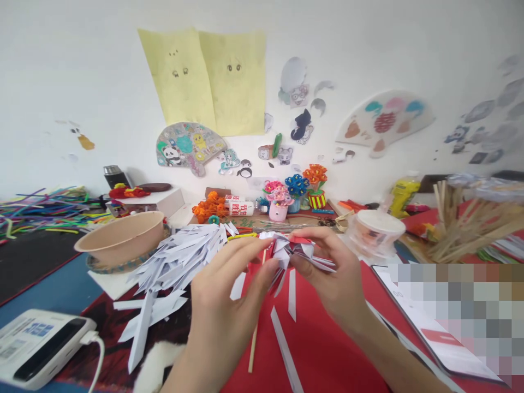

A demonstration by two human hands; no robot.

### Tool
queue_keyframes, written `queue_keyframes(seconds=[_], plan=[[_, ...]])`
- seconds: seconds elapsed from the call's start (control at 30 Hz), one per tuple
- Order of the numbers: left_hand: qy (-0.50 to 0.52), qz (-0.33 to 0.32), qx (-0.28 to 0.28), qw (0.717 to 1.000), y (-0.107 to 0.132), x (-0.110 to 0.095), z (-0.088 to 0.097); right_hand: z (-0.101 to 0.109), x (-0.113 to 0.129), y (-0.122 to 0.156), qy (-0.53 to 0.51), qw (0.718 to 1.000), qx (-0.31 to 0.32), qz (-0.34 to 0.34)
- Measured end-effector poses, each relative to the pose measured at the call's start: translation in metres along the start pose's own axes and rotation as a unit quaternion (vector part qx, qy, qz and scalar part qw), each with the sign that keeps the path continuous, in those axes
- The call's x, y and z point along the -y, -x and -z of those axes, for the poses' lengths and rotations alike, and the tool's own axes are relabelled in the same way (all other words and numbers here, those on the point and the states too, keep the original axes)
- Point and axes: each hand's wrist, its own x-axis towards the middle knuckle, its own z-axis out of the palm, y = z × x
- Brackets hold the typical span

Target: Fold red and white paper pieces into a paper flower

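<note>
Both hands hold a folded paper piece (282, 252) made of white and red strips, raised above the red mat (327, 349). My left hand (229, 289) pinches its left side between thumb and fingers. On its right side, my right hand (333, 267) grips the white folds, with a red part showing under the fingertips. A thin wooden stick (254, 344) slants down beside my left hand. Loose white paper strips (284, 346) lie on the mat below. To the left is a heap of folded white paper pieces (176, 259).
A beige bowl (123, 232) stands left of the heap, and a white power bank (41, 349) with a cable sits front left. A tablet (434, 327) lies at right. Pipe-cleaner flowers (297, 191) and a lidded plastic tub (379, 229) stand at the back.
</note>
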Motion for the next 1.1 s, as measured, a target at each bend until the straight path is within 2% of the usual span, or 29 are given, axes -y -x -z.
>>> queue_keyframes(seconds=[0.13, 0.2, 0.3, 0.43, 0.5, 0.6, 0.7, 0.83, 0.93, 1.0, 1.1], plan=[[0.008, -0.044, -0.017, 0.999, 0.002, -0.002, -0.003, 0.001, -0.001, 0.001, -0.014, 1.000, 0.013, -0.008], [0.046, -0.034, -0.016, 0.998, 0.001, -0.001, -0.001, 0.003, -0.001, 0.001, -0.013, 1.000, 0.019, -0.012], [0.140, 0.033, 0.011, 0.990, -0.004, 0.002, 0.001, 0.006, -0.003, -0.002, -0.026, 0.998, 0.051, -0.033], [0.228, 0.150, 0.082, 0.958, -0.007, 0.007, 0.003, 0.011, -0.007, -0.005, -0.102, 0.982, 0.138, -0.079], [0.235, 0.160, 0.112, 0.952, -0.007, 0.008, 0.003, 0.011, -0.008, -0.006, -0.135, 0.972, 0.159, -0.107], [0.203, 0.124, 0.129, 0.963, -0.005, 0.008, 0.002, 0.009, -0.010, -0.005, -0.185, 0.961, 0.139, -0.149], [0.150, 0.082, 0.106, 0.980, -0.003, 0.006, 0.001, 0.005, -0.011, -0.004, -0.223, 0.953, 0.111, -0.173], [0.061, 0.023, 0.061, 0.996, 0.000, 0.003, 0.000, 0.005, -0.007, -0.006, -0.256, 0.934, 0.140, -0.206], [0.006, -0.026, 0.041, 0.999, 0.000, 0.002, 0.000, 0.008, -0.004, -0.008, -0.247, 0.936, 0.165, -0.189], [-0.007, -0.064, 0.049, 0.997, 0.000, 0.004, 0.002, 0.010, -0.003, -0.009, -0.237, 0.933, 0.192, -0.191], [0.008, -0.129, 0.108, 0.986, -0.004, 0.007, 0.009, 0.012, -0.003, -0.008, -0.250, 0.915, 0.224, -0.226]])
